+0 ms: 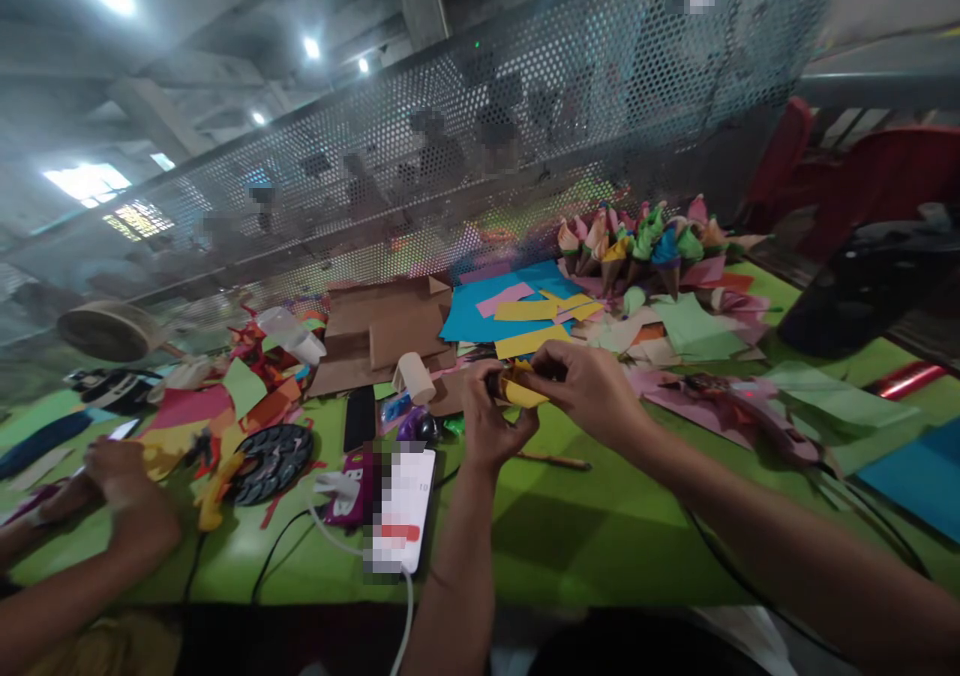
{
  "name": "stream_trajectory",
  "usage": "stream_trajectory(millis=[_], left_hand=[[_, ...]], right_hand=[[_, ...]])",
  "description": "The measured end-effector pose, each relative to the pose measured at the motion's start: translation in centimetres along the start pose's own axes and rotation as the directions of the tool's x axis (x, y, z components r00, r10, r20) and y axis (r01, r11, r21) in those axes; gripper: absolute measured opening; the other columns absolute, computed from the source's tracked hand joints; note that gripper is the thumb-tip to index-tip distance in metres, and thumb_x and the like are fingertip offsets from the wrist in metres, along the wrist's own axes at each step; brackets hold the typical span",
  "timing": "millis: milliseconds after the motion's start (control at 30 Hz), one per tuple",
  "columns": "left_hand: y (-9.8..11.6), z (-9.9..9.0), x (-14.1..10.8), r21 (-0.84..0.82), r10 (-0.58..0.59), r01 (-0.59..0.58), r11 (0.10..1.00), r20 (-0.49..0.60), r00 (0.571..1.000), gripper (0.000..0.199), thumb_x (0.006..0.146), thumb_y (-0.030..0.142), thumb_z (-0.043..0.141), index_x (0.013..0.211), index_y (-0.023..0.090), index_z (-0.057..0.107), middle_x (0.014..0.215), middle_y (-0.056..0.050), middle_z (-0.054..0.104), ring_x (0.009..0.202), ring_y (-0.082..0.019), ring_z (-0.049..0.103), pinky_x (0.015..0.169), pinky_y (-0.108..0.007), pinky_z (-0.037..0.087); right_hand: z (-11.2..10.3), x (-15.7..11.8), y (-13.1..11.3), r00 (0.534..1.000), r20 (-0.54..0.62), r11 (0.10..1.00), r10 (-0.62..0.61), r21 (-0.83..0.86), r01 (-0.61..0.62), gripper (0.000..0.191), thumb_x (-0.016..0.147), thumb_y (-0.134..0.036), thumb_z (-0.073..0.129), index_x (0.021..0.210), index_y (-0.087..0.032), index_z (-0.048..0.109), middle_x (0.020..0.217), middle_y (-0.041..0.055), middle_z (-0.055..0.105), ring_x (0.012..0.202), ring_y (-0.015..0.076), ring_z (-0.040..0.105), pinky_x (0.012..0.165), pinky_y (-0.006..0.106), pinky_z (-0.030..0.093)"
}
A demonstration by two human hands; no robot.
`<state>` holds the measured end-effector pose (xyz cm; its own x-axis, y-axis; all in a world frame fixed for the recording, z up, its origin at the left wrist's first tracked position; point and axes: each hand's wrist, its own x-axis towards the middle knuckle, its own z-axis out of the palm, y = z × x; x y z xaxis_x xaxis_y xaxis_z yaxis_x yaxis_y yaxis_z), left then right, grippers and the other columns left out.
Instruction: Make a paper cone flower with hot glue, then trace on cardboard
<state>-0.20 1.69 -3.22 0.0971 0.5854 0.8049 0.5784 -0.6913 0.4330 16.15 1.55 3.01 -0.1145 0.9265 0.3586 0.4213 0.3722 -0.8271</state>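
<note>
At the middle, left hand [496, 421] and right hand [576, 374] pinch yellow paper [523, 393]; at seven o'clock, phone [409, 511] too blurry to read.

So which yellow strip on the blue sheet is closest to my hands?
The front yellow strip, at the near edge of the blue sheet, just beyond your left hand and right hand; the other yellow strips lie farther back.
</note>
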Motion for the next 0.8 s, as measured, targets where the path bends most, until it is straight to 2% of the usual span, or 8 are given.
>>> stream_trajectory(millis=[333, 533, 700, 800], left_hand=[[0.29, -0.05, 0.11, -0.020, -0.006, 0.006, 1.000, -0.010, 1.000, 0.048, 0.080, 0.030, 0.065, 0.121, 0.022, 0.042, 0.108, -0.009, 0.053, 0.102, -0.023, 0.060, 0.086, -0.036, 0.054], [0.66, -0.09, 0.30, -0.038, 0.010, -0.011, 0.999, -0.016, 1.000, 0.043, 0.082, 0.030, 0.061, 0.120, 0.022, 0.043, 0.107, -0.008, 0.054, 0.098, -0.021, 0.060, 0.083, -0.034, 0.054], [0.93, -0.22, 0.48, -0.068, -0.009, 0.010, 0.998, 0.023, 1.000, 0.042, 0.083, 0.035, 0.062, 0.118, 0.021, 0.043, 0.104, -0.008, 0.056, 0.093, -0.020, 0.061, 0.076, -0.033, 0.054], [0.95, -0.16, 0.41, -0.098, -0.039, 0.042, 0.994, 0.029, 0.999, 0.041, 0.084, 0.037, 0.062, 0.118, 0.021, 0.044, 0.106, -0.008, 0.056, 0.095, -0.020, 0.062, 0.079, -0.033, 0.054]], right_hand=[[-0.08, -0.40, 0.21, 0.998, 0.004, 0.998, -0.056, 0.030, 0.056, 0.016, 0.083, -0.035, 0.064, 0.076, -0.021, 0.068, 0.071, 0.0020, 0.072, 0.062, 0.0163, 0.061, 0.056, 0.025, 0.039], [0.31, -0.58, 0.37, 0.999, 0.005, 0.990, -0.042, 0.138, 0.041, 0.016, 0.083, -0.035, 0.064, 0.077, -0.020, 0.067, 0.072, 0.0018, 0.070, 0.062, 0.0160, 0.060, 0.057, 0.026, 0.042], [-0.09, -0.59, -0.07, 0.992, 0.003, 0.986, -0.127, 0.105, 0.126, 0.019, 0.087, -0.036, 0.064, 0.077, -0.020, 0.067, 0.074, 0.0021, 0.071, 0.065, 0.0155, 0.061, 0.060, 0.025, 0.043], [-0.18, -0.50, -0.05, 0.994, -0.001, 0.984, -0.109, 0.145, 0.108, 0.023, 0.085, -0.042, 0.067, 0.079, -0.020, 0.066, 0.071, 0.0012, 0.069, 0.061, 0.0144, 0.059, 0.056, 0.025, 0.042]])
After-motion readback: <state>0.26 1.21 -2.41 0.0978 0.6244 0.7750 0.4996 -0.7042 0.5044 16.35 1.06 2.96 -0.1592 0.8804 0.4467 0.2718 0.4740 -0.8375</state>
